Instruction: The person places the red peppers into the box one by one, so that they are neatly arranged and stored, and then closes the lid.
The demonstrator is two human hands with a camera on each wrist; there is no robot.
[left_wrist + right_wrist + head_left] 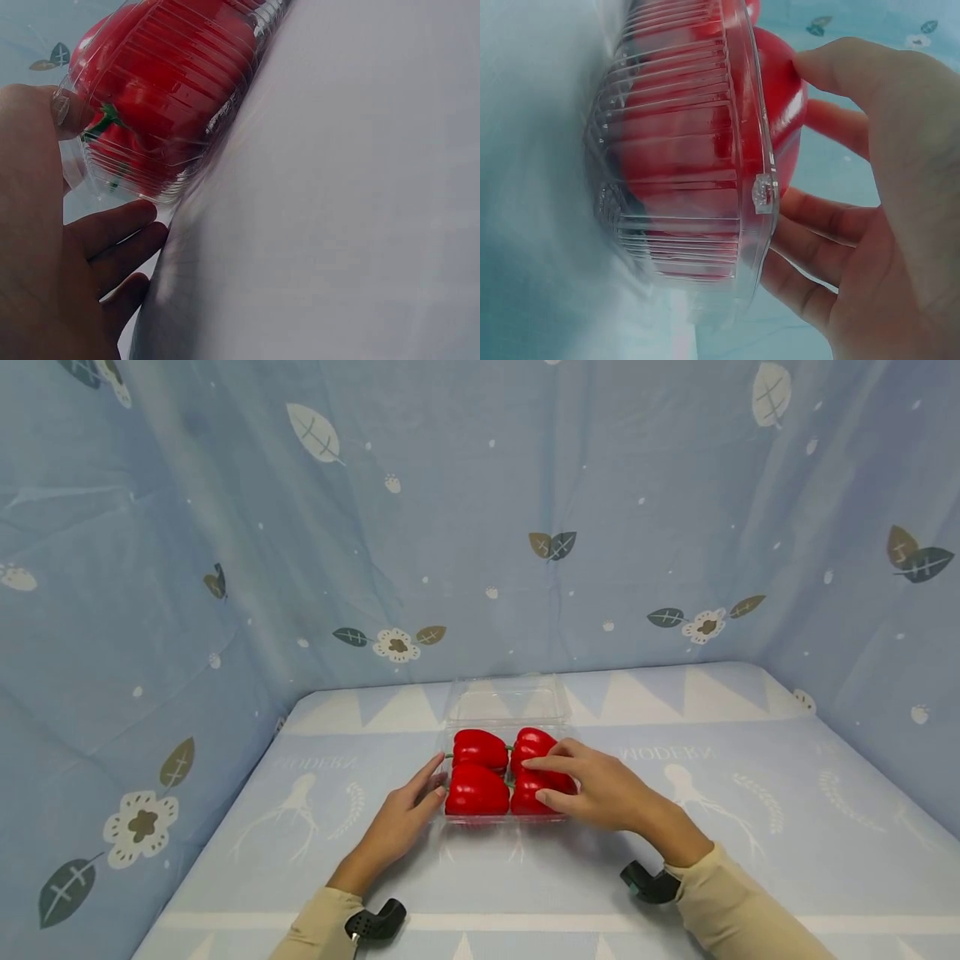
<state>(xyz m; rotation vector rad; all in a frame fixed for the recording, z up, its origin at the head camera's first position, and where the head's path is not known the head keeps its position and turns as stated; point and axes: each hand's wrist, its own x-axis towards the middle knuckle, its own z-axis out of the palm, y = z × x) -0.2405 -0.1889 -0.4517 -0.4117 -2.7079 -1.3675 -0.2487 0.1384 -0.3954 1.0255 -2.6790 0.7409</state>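
Several red bell peppers (477,791) sit in two rows in a clear plastic clamshell box (465,819), green stems showing between them. My right hand (600,785) curves over the front right bell pepper (780,82), thumb on its near side and fingers across its far side. At the box's left side is my left hand (401,821), its fingers extended along the wall. The left wrist view has the left thumb (73,112) at the box's rim, with other fingertips close to the ribbed base.
The hinged clear lid (510,702) lies folded back behind the box. Beneath is a pale patterned tablecloth (300,860). A blue curtain (480,510) with leaf and flower prints surrounds the table's back and sides.
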